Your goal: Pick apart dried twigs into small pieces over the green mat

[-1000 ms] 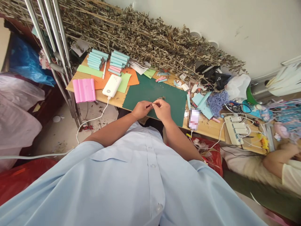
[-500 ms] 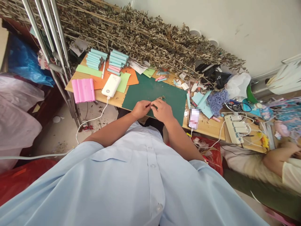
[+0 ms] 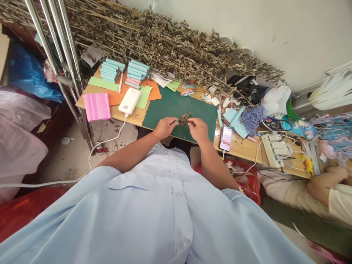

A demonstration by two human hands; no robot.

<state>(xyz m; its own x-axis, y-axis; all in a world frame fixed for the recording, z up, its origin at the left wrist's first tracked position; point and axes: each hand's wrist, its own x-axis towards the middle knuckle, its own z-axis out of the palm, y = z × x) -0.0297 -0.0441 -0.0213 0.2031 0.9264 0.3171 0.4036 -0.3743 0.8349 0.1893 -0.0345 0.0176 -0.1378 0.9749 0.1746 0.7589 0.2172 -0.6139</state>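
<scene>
On the dark green cutting mat (image 3: 159, 110) lies a small heap of crumbled dried leaves (image 3: 184, 119). My left hand (image 3: 166, 127) is at the heap's left side, thumb and fingertips pinched together. At the right side my right hand (image 3: 198, 129) is likewise closed in a pinch, apart from the left. Whatever sits between the fingertips of either hand is too small to make out. Both wrists rest near the mat's front edge.
Behind the table lies a long bank of dried leafy stalks (image 3: 170, 44). Stacks of blue paper rolls (image 3: 137, 69), a white power bank (image 3: 130, 100) and pink folded paper (image 3: 96, 106) stand left. Rightward are a phone (image 3: 226, 139), purple cord (image 3: 253, 119), a power strip (image 3: 275, 150) and another person's arm (image 3: 326, 185).
My hands, which were together over the mat, have parted. The right one moved to the right, and the heap of dried leaves between them now shows.
</scene>
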